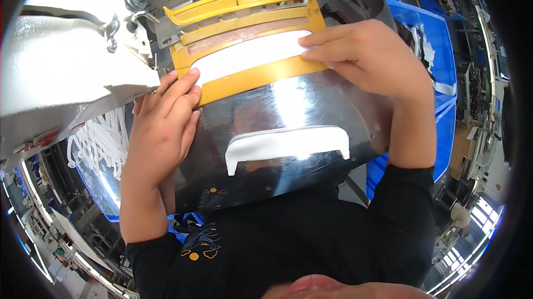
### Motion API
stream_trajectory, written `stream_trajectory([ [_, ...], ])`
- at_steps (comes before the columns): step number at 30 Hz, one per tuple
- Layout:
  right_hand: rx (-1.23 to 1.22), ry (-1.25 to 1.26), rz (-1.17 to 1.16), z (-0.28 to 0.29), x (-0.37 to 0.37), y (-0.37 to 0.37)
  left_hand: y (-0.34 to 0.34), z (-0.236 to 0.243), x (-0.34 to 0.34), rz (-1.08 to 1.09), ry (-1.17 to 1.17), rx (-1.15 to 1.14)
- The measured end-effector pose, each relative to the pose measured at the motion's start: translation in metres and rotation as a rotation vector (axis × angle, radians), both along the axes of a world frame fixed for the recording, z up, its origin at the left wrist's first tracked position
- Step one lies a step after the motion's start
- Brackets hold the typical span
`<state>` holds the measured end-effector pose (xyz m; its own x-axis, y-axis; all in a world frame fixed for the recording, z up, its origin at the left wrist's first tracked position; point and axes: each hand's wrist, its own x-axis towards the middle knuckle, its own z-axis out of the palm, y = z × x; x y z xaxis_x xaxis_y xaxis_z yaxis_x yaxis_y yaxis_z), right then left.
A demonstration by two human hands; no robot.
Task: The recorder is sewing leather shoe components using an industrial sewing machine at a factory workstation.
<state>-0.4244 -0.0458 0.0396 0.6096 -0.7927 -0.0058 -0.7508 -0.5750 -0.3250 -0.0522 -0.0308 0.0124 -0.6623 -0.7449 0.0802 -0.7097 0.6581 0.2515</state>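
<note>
Both our hands flank a long, white, fabric-like panel with rounded ends (250,55) at twelve o'clock on the steel, lying within a flat, golden-yellow, rectangular frame (255,82). Our left hand (166,116), palm down and fingers nearly straight, rests its fingertips at the panel's eight o'clock end, gripping nothing that we can see. Our right hand (366,57) reaches in from two o'clock, two fingertips slightly apart at the opposite end; whether they pinch the panel or merely press it, we cannot tell.

In our judgement, placing calls for light, even pressure from both ends, smoothing outward so that the panel lies without ripples, its edge following the frame's. We would best keep fingertips clear of the raised, curved, yellow bar (239,2) at twelve o'clock and the white, enamelled machine head (66,71) at ten.

Below, a polished, scratched steel plate (333,110) throws back the light; a white, bracket-shaped piece (288,142) lies on it toward six o'clock. Thin, white, tangled strips (105,143) hang at nine, a deep blue plastic bin (447,71) stands at two, and bright, paned windows (484,218) show at four.
</note>
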Motion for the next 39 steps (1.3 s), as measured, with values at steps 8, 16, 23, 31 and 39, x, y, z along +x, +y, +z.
stream_trajectory([
  [8,-0.092,-0.220,-0.456,0.008,-0.028,-0.013,0.007,-0.003,0.008,-0.001,0.049,-0.085],
  [16,0.163,0.027,-0.703,0.000,-0.048,-0.028,0.011,-0.004,0.002,-0.021,0.143,-0.108],
  [23,0.113,-0.130,-0.701,-0.003,-0.055,-0.029,0.014,-0.003,0.001,-0.032,0.172,-0.093],
  [31,0.082,-0.142,-0.655,0.000,-0.062,-0.032,0.015,-0.003,0.002,-0.038,0.183,-0.074],
  [39,0.174,-0.393,-0.715,0.003,-0.066,-0.031,0.014,-0.005,0.002,-0.034,0.186,-0.069],
])
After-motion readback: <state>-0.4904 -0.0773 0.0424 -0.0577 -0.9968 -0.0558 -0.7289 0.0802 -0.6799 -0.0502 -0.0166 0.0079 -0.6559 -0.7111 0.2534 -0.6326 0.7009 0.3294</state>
